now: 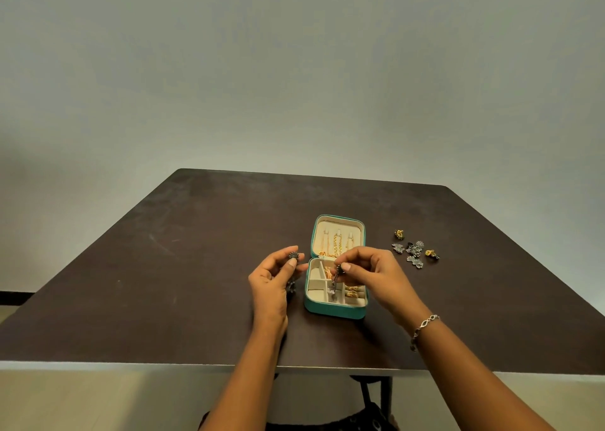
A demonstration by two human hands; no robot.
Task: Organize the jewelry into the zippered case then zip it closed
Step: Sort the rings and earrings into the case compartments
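Teal case, open, cream-lined compartments

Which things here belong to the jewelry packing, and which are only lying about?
Job: open teal zippered case; dark silver earring in left hand; dangling silver earring in right hand; loose silver and gold earrings.
Other: dark brown table; silver link bracelet on wrist.

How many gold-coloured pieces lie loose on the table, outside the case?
2. One gold piece lies at the far end of the loose pile right of the case; a second gold piece at the pile's right edge. Silver pieces between them might hide more.
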